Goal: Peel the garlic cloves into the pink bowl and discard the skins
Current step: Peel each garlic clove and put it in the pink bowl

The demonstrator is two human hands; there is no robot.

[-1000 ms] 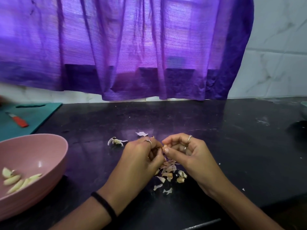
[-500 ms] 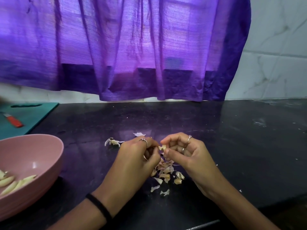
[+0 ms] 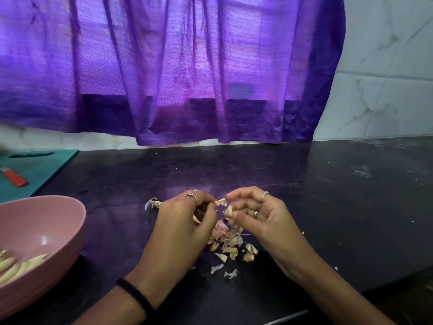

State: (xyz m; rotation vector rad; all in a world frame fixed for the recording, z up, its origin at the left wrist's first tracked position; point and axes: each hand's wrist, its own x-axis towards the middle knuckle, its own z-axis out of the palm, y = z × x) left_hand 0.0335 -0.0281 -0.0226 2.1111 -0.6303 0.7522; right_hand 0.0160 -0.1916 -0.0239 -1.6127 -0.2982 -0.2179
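Note:
My right hand [image 3: 260, 215] pinches a small pale garlic clove [image 3: 230, 210] between thumb and fingers above the black counter. My left hand [image 3: 185, 227] sits just to its left and pinches a torn piece of papery skin [image 3: 221, 202] at its fingertips. Under and between both hands lies a pile of loose skins [image 3: 230, 245]. The pink bowl [image 3: 49, 221] stands at the left edge of the view, with several peeled cloves [image 3: 18, 266] in its bottom. A garlic stem remnant [image 3: 153, 204] lies just left of my left hand.
A teal cutting board [image 3: 39, 167] lies at the far left with a red-handled knife [image 3: 14, 178] on it. A purple curtain [image 3: 187, 66] hangs over the counter's back edge. The counter's front edge runs close at lower right.
My hands have drawn slightly apart. A piece of skin has come off the clove and stays in my left fingertips, while the bared clove stays in my right hand.

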